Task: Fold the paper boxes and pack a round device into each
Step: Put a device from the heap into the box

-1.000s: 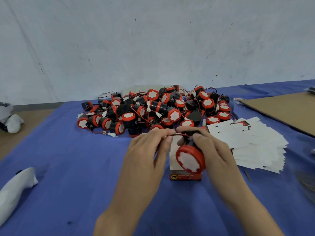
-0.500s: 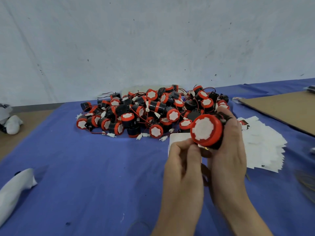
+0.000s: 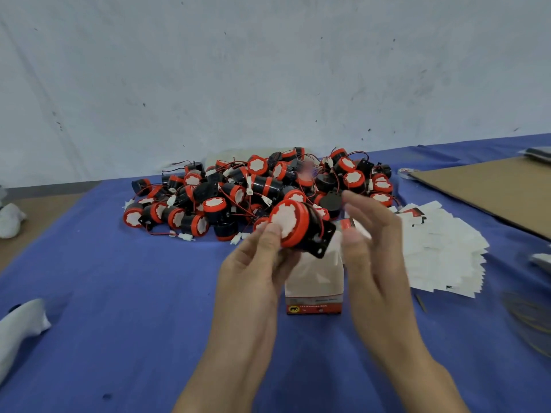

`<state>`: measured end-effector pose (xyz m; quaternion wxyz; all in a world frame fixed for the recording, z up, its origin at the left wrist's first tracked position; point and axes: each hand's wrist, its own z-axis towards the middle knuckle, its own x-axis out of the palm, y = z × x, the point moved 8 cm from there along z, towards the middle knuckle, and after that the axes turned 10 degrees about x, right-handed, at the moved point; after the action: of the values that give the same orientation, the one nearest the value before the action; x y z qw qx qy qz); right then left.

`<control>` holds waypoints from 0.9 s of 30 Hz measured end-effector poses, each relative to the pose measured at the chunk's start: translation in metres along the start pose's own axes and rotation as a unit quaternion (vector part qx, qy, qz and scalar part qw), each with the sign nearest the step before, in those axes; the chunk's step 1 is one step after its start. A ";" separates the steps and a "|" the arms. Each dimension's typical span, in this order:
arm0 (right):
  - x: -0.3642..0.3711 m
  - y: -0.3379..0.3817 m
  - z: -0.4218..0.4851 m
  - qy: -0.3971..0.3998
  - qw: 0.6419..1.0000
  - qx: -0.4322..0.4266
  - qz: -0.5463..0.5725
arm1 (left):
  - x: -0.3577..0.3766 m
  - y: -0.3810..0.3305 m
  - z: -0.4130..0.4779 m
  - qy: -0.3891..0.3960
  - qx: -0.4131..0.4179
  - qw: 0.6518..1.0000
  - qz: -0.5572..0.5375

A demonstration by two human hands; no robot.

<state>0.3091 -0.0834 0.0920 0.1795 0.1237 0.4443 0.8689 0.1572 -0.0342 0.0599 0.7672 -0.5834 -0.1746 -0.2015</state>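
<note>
**Fingers clamped on a round device above the standing box**

Fingers (image 3: 272, 234) of the left hand (image 3: 253, 278) are curled round the round device (image 3: 289, 223), which is held tilted in the air just above the mouth of the paper box (image 3: 314, 281). The right hand (image 3: 374, 251) is seen just beside the device, blurred. Its fingers are nearly straight and apart, and nothing is gripped so far as can be made out. A red-edged flap (image 3: 347, 225) lies by its thumb; whether it is touched cannot be told.

The step in hand is judged to be the lowering of the device into the box. The box would best be steadied by the right hand and the flap kept clear. The device should be squared to the opening before it is pushed, so that the thin card walls are not crushed.

The device is made up of an orange-red plastic ring, a white ragged-edged face, a black barrel and a flat black plate with holes. The box is of pale card with a printed red band at its foot, and it stands on the blue cloth of the desk (image 3: 119, 293).

Farther right, a fanned stack of flat boxes (image 3: 441, 248) is laid out. Behind it a pile of devices (image 3: 253, 189) is tangled with thin red wires and white plugs. A brown cardboard sheet (image 3: 492, 192) lies beyond, and a scuffed grey wall (image 3: 268, 70) closes the view.
</note>
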 end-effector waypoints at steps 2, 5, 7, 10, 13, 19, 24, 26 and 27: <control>-0.017 -0.011 0.005 -0.045 0.998 0.038 -0.019 | -0.012 -0.009 0.005 -0.015 0.047 0.994 0.103; -0.038 -0.041 0.014 -0.043 0.987 0.147 -0.041 | -0.021 -0.007 0.006 -0.021 0.054 0.981 0.183; -0.037 -0.068 0.013 0.038 0.973 0.223 -0.052 | -0.023 -0.005 0.005 -0.027 0.042 0.976 0.213; -0.017 -0.095 -0.001 0.199 0.934 0.285 -0.082 | -0.021 -0.007 0.003 -0.032 0.061 0.957 0.281; -0.002 -0.115 -0.020 0.285 0.901 0.291 -0.149 | -0.017 -0.012 0.001 -0.031 0.079 0.944 0.319; 0.018 -0.115 -0.024 0.205 0.934 0.271 -0.108 | -0.014 0.000 0.000 -0.012 0.057 0.934 0.352; 0.028 -0.093 -0.023 0.152 0.941 0.207 -0.221 | -0.026 0.009 0.006 -0.012 0.056 0.882 0.467; 0.033 -0.094 -0.028 0.168 0.934 0.200 -0.245 | -0.024 0.013 0.007 0.023 0.069 0.832 0.551; 0.036 -0.094 -0.030 0.182 0.929 0.191 -0.259 | -0.021 0.015 0.007 0.044 0.078 0.797 0.597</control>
<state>0.2847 -0.0393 -0.0005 0.2871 -0.1236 0.6434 0.6988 0.1466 -0.0218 0.0381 0.7850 -0.5010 0.2273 0.2849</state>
